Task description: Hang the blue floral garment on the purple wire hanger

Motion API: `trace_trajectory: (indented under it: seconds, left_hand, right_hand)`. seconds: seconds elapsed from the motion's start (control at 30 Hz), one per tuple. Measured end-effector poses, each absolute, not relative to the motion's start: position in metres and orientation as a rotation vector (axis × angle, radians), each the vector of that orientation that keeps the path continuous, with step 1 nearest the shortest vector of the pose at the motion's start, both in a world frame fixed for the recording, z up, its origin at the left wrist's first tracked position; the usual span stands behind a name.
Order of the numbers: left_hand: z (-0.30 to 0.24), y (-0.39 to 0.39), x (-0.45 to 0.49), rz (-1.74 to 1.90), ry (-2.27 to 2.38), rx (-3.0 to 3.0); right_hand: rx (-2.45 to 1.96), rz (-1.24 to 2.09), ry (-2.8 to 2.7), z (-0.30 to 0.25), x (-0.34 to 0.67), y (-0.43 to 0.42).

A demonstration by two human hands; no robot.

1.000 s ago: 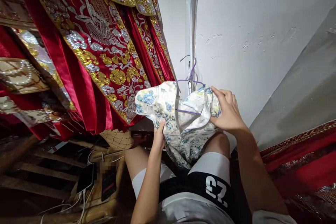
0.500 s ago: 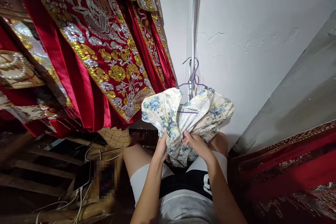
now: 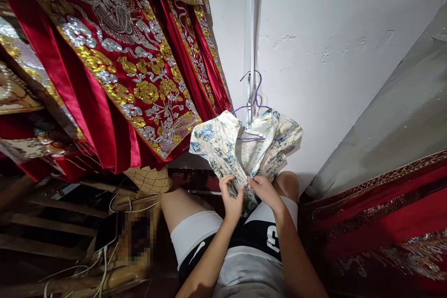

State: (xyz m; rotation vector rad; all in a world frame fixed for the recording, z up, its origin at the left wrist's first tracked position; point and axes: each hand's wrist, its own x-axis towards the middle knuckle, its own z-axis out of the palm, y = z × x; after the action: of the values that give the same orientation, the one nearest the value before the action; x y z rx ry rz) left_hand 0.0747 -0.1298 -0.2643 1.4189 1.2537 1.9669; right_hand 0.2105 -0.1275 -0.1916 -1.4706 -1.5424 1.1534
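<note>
A short-sleeved garment [image 3: 213, 139], cream with blue and yellow flowers, hangs on a purple hanger [image 3: 257, 91] in front of my knees. Its front opening is spread into a V, with the pale inside showing. My right hand [image 3: 263, 190] is closed, pinching the edge of the front opening at the bottom of the V. Just left of it, my left hand [image 3: 232, 200] lies against the front of the garment, thumb and fingers apart. The lower part of the garment is bunched and partly hidden behind my hands.
A red embroidered costume [image 3: 139, 65] with gold and silver sequins hangs at left. Beside my left leg, a wooden slatted bench [image 3: 52, 223] carries a phone [image 3: 106, 232] and white cables. Red cloth [image 3: 401, 214] lies at right, below a white wall [image 3: 314, 18].
My left hand has let go of the garment's left side and moved right, close to my right hand. The front opening hangs wider, and the view has shifted slightly.
</note>
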Motion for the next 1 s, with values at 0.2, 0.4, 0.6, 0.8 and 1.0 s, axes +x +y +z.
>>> trace_trajectory:
  seconds: [0.2, 0.4, 0.6, 0.8, 1.0]
  left_hand:
    - [-0.259, -0.135, 0.093, 1.670, 1.057, 1.526]
    - [-0.254, -0.135, 0.082, 1.666, 1.082, 1.616]
    - [-0.250, -0.141, 0.084, 1.568, 1.041, 1.806]
    - [-0.260, -0.161, 0.104, 1.439, 0.921, 1.847]
    - [-0.240, -0.143, 0.092, 1.465, 0.923, 1.828]
  right_hand:
    - [-1.308, 1.288, -1.524, -0.184, 0.214, -0.132]
    - [-1.159, 1.463, -1.337, -0.181, 0.224, -0.134]
    - [-1.017, 1.281, -1.066, -0.121, 0.245, -0.106]
    - [-0.792, 1.092, -1.061, -0.048, 0.232, -0.078]
    - [-0.802, 1.029, -1.123, -0.050, 0.219, -0.096]
